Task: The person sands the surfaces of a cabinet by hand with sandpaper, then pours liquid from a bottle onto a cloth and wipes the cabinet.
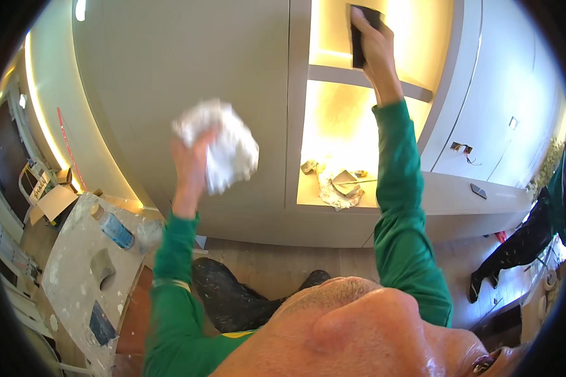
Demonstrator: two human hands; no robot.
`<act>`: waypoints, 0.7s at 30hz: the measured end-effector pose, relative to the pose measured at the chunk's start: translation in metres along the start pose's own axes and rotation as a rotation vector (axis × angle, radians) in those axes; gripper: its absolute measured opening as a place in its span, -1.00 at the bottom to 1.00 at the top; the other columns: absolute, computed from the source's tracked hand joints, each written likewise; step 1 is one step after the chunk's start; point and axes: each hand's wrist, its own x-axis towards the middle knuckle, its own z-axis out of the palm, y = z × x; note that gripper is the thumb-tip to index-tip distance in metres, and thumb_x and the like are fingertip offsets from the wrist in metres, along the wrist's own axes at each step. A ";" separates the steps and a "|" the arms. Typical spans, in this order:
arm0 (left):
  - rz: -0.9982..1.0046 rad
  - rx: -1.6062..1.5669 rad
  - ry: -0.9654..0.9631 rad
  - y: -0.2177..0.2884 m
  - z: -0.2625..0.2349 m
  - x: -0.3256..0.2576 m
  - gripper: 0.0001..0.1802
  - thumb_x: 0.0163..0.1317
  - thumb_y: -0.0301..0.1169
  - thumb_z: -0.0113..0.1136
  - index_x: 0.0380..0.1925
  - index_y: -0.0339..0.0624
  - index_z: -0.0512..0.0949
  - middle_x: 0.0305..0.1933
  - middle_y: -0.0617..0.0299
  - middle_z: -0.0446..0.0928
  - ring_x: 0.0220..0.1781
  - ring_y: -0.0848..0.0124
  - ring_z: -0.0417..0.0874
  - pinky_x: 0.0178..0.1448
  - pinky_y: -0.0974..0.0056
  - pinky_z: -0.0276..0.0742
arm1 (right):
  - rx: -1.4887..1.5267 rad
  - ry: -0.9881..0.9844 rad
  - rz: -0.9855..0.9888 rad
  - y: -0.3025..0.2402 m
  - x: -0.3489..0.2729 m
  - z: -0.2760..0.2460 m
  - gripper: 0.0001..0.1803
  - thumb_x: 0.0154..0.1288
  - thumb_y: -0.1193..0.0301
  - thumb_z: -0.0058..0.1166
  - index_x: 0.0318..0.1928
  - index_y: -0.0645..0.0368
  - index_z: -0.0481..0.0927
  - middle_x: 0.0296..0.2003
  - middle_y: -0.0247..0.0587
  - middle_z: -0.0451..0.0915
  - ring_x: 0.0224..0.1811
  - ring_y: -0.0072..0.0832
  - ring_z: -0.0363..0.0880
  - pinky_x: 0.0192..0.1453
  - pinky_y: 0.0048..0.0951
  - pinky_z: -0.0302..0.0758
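Observation:
A crumpled white cloth is gripped in my left hand, held up in front of the grey cabinet panel; both are blurred. My right hand is raised to the upper compartment of a lit niche, its fingers wrapped round a flat black block. The block is at the niche's upper part; whether it touches a surface I cannot tell. Just below my right hand runs the niche's grey shelf. On the niche's floor lie a crumpled pale cloth, a grey bent piece and small items.
At the left, a stained work table bears a blue-labelled bottle, a curved grey piece and a dark flat block. Behind it is a cardboard box. Loose wires stick from the right wall. A co-worker's leg is at right.

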 end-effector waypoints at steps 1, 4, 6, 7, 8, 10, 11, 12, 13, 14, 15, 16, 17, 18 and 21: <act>0.261 0.105 -0.022 0.018 0.022 0.033 -0.67 0.25 -0.54 0.36 0.03 -0.30 0.68 -0.01 0.13 0.73 -0.07 0.35 0.77 0.02 0.21 0.74 | 0.159 0.066 -0.053 -0.013 -0.025 -0.004 -0.68 0.43 0.27 0.28 -0.10 0.33 0.66 -0.29 -0.25 0.68 -0.36 -0.54 0.62 -0.27 -0.47 0.56; 1.291 0.502 0.075 0.038 0.103 0.146 -0.76 0.21 -0.56 0.32 -0.10 -0.24 0.70 -0.07 0.26 0.74 -0.13 0.32 0.72 -0.15 0.15 0.58 | 0.146 0.128 0.028 -0.018 -0.066 -0.017 -0.67 0.43 0.37 0.30 0.04 0.37 0.63 -0.11 -0.23 0.71 -0.08 -0.51 0.64 0.03 -0.43 0.56; 1.682 1.055 0.106 0.054 0.155 0.181 -0.54 0.13 -0.28 0.46 0.01 -0.30 0.69 0.05 -0.08 0.72 0.16 0.11 0.71 0.29 0.06 0.54 | 0.131 0.131 0.046 -0.006 -0.080 -0.028 -0.68 0.43 0.31 0.32 -0.02 0.33 0.64 -0.20 -0.31 0.66 -0.20 -0.57 0.58 -0.11 -0.49 0.52; 1.535 1.220 -0.021 0.031 0.166 0.184 -0.49 0.21 -0.31 0.37 0.14 -0.31 0.61 0.23 -0.10 0.60 0.31 0.08 0.58 0.40 0.01 0.42 | 0.104 0.142 0.017 -0.003 -0.086 -0.034 -0.70 0.45 0.27 0.30 -0.10 0.30 0.65 -0.32 -0.37 0.62 -0.35 -0.61 0.54 -0.28 -0.54 0.50; 1.376 1.386 -0.144 0.006 0.167 0.190 -0.45 0.29 -0.33 0.28 0.26 -0.31 0.53 0.40 -0.13 0.49 0.47 0.06 0.44 0.51 -0.04 0.30 | 0.173 0.154 0.052 -0.001 -0.092 -0.040 -0.72 0.46 0.27 0.29 -0.12 0.28 0.64 -0.34 -0.37 0.61 -0.38 -0.61 0.53 -0.30 -0.54 0.49; 1.280 1.310 -0.110 -0.029 0.170 0.155 -0.36 0.34 -0.31 0.20 0.39 -0.34 0.38 0.51 -0.13 0.33 0.55 0.02 0.31 0.55 -0.10 0.21 | 0.181 0.209 0.109 0.009 -0.106 -0.069 -0.76 0.48 0.28 0.25 -0.17 0.22 0.62 -0.38 -0.35 0.60 -0.46 -0.61 0.52 -0.38 -0.56 0.46; 1.242 1.273 -0.089 -0.035 0.171 0.145 -0.31 0.37 -0.30 0.16 0.45 -0.35 0.30 0.57 -0.14 0.25 0.59 -0.01 0.24 0.57 -0.13 0.17 | 0.174 0.243 0.120 0.009 -0.110 -0.079 -0.75 0.48 0.27 0.26 -0.18 0.22 0.63 -0.39 -0.33 0.61 -0.46 -0.60 0.52 -0.39 -0.56 0.47; 1.233 1.380 -0.061 -0.037 0.173 0.160 -0.29 0.45 -0.27 0.03 0.52 -0.33 0.18 0.61 -0.16 0.16 0.62 -0.05 0.16 0.58 -0.20 0.12 | 0.183 0.258 0.133 0.008 -0.114 -0.086 -0.75 0.47 0.26 0.27 -0.19 0.22 0.63 -0.39 -0.31 0.61 -0.46 -0.59 0.52 -0.38 -0.56 0.47; 1.234 1.367 -0.001 -0.030 0.182 0.177 -0.30 0.46 -0.25 0.01 0.52 -0.33 0.20 0.60 -0.15 0.17 0.62 -0.05 0.17 0.57 -0.19 0.12 | 0.179 0.266 0.151 0.009 -0.114 -0.091 -0.74 0.47 0.26 0.28 -0.20 0.22 0.63 -0.39 -0.29 0.62 -0.47 -0.58 0.52 -0.38 -0.55 0.47; 1.239 1.351 0.052 -0.008 0.200 0.197 -0.31 0.48 -0.22 -0.01 0.51 -0.34 0.21 0.60 -0.13 0.18 0.61 -0.05 0.17 0.57 -0.19 0.13 | 0.171 0.271 0.164 0.012 -0.113 -0.093 -0.71 0.45 0.22 0.30 -0.21 0.22 0.64 -0.38 -0.27 0.63 -0.48 -0.57 0.53 -0.38 -0.54 0.47; 1.245 1.338 0.102 0.016 0.218 0.220 -0.32 0.49 -0.20 -0.03 0.50 -0.34 0.23 0.60 -0.12 0.19 0.61 -0.05 0.18 0.57 -0.18 0.14 | 0.168 0.255 0.177 0.012 -0.112 -0.093 -0.70 0.44 0.22 0.31 -0.21 0.22 0.64 -0.39 -0.27 0.63 -0.48 -0.57 0.53 -0.38 -0.53 0.47; 1.280 1.359 0.166 0.037 0.236 0.258 -0.33 0.50 -0.19 -0.04 0.50 -0.33 0.25 0.60 -0.09 0.20 0.60 -0.04 0.20 0.56 -0.19 0.15 | 0.171 0.235 0.192 0.013 -0.112 -0.088 -0.70 0.44 0.21 0.31 -0.21 0.22 0.64 -0.39 -0.27 0.64 -0.48 -0.56 0.53 -0.38 -0.53 0.47; 1.360 1.419 0.240 0.075 0.249 0.286 -0.34 0.51 -0.18 -0.05 0.49 -0.32 0.26 0.60 -0.05 0.21 0.59 -0.04 0.21 0.55 -0.19 0.15 | 0.232 0.208 0.194 0.010 -0.109 -0.077 -0.69 0.43 0.21 0.32 -0.21 0.22 0.64 -0.39 -0.27 0.64 -0.48 -0.56 0.53 -0.39 -0.53 0.47; 1.375 1.423 0.214 0.085 0.250 0.288 -0.34 0.51 -0.17 -0.05 0.49 -0.31 0.27 0.61 -0.03 0.22 0.57 -0.04 0.24 0.53 -0.19 0.17 | 0.240 0.207 0.192 0.012 -0.110 -0.072 -0.68 0.42 0.19 0.33 -0.20 0.22 0.64 -0.39 -0.26 0.64 -0.47 -0.55 0.54 -0.38 -0.52 0.47; 1.375 1.420 0.158 0.080 0.237 0.265 -0.34 0.50 -0.16 -0.05 0.49 -0.29 0.29 0.61 0.00 0.22 0.48 -0.03 0.31 0.45 -0.19 0.23 | 0.260 0.176 0.188 0.019 -0.114 -0.069 -0.69 0.42 0.20 0.33 -0.20 0.22 0.64 -0.39 -0.26 0.64 -0.47 -0.54 0.54 -0.38 -0.51 0.47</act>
